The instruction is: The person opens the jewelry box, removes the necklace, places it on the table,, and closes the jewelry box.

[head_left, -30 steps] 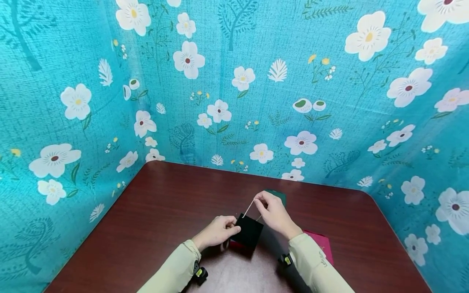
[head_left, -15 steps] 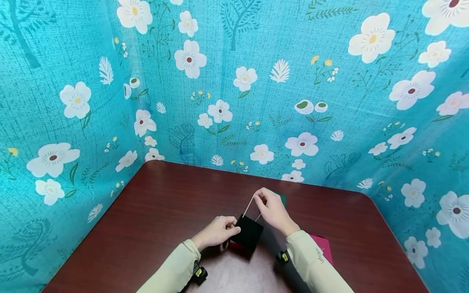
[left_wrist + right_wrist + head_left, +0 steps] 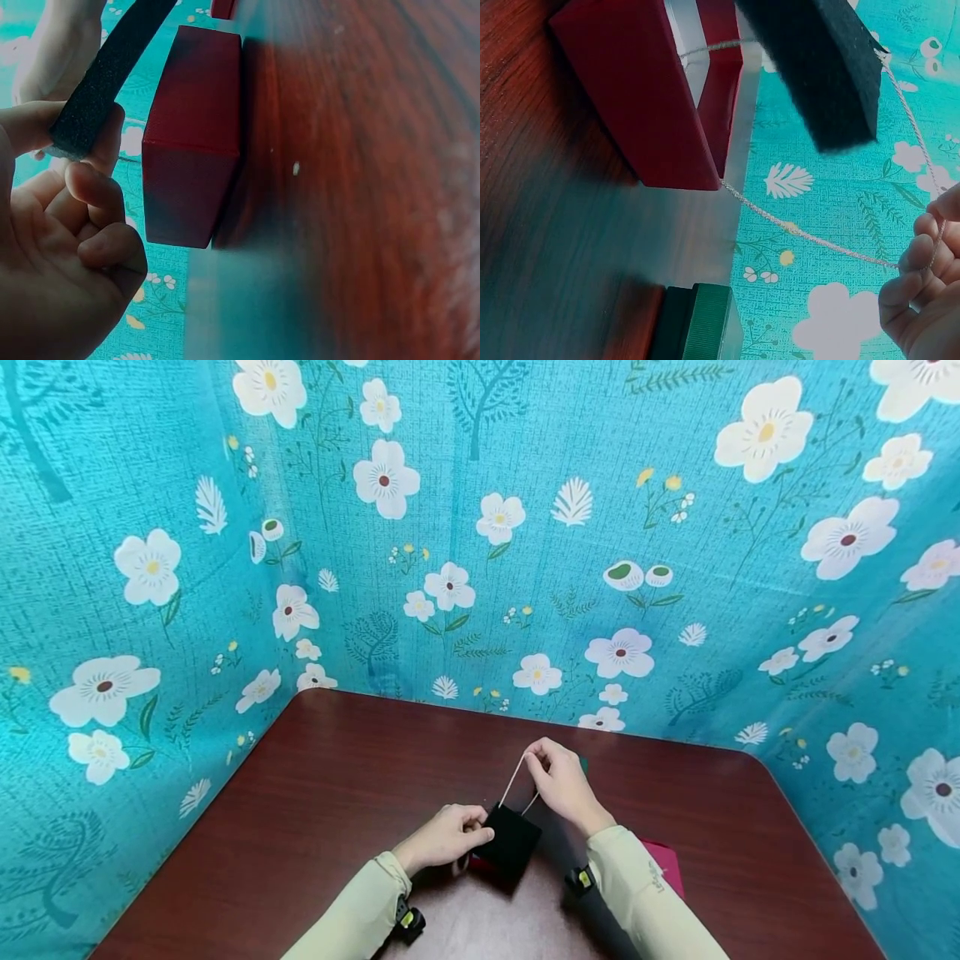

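My left hand (image 3: pixel 446 839) pinches a square black foam pad (image 3: pixel 513 837) by its left edge. The pad hovers tilted over an open red box (image 3: pixel 637 97), whose outer walls also show beside my fingers in the left wrist view. Up and right of the pad, the fingertips of my right hand (image 3: pixel 562 785) pinch a thin silver chain necklace (image 3: pixel 512 781), pulled into a loop. In the right wrist view one strand passes at the pad's corner, and others run to the box's pale interior. How the chain lies under the pad is hidden.
A green box with a ribbed side (image 3: pixel 712 319) stands beyond the red box, mostly behind my right hand in the head view. A pinkish-red flat-looking item (image 3: pixel 663 864) lies beside my right sleeve. Floral curtains border the dark wooden table (image 3: pixel 360 752).
My right hand has risen slightly and moved a little away, lengthening the visible loop of chain above the pad. My left hand stays almost still with the pad.
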Available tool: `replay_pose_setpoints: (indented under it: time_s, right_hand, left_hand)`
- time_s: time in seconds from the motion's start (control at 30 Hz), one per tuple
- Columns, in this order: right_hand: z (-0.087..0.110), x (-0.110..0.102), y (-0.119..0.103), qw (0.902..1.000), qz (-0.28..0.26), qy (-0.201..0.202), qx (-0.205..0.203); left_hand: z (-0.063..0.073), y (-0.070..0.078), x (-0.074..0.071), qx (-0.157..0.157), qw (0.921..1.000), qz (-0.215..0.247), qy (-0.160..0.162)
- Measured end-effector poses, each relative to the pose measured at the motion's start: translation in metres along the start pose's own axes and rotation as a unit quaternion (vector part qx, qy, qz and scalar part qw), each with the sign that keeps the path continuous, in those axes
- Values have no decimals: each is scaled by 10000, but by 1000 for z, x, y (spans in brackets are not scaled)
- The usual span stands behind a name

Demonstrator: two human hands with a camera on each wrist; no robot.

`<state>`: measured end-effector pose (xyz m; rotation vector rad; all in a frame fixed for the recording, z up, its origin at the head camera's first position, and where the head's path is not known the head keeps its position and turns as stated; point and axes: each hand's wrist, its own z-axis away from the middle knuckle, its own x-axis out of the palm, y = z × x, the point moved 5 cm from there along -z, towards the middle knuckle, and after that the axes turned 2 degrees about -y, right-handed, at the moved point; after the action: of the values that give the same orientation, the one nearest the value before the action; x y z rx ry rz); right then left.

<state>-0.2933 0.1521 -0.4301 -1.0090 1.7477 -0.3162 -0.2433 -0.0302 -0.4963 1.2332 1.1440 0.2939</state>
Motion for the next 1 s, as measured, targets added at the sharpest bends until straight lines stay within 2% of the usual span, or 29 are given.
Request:
replay_pose_setpoints:
  time_s: [0.37, 1.0]
  right_hand:
    - [-2, 0, 9, 9995, 127, 62, 281]
    - [2, -12, 23, 9965, 323, 197, 741]
  left_hand:
    - [0, 2, 5, 245, 9994, -25, -246]
    - [3, 4, 4, 475, 9982, -126, -343]
